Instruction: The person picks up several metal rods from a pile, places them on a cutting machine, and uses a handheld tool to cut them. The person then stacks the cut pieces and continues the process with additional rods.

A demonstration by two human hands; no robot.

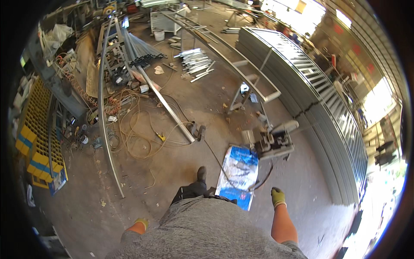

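Observation:
My right hand (278, 197), in a yellow-green glove with darker fingers, hangs out in front of my right side. Its fingers look curled in, and nothing shows in them. Low at my left side is my left hand (142, 222), gloved alike; my body and the angle hide most of its fingers. Nearest to the right hand, on the floor, lies a blue and white printed sheet (238, 172), with a dark cable across it. Just beyond the sheet stands a grey machine with a motor (274, 144), apart from both hands. One dark boot (202, 174) shows ahead of me.
A tall stack of grey metal barred panels (310, 116) runs along the right. A metal frame on trestles (246, 71) stands ahead. A long metal tube (166, 105), looped hoses (137, 134) and short metal pieces (195, 61) lie on the floor. Yellow grating (38, 129) stands left.

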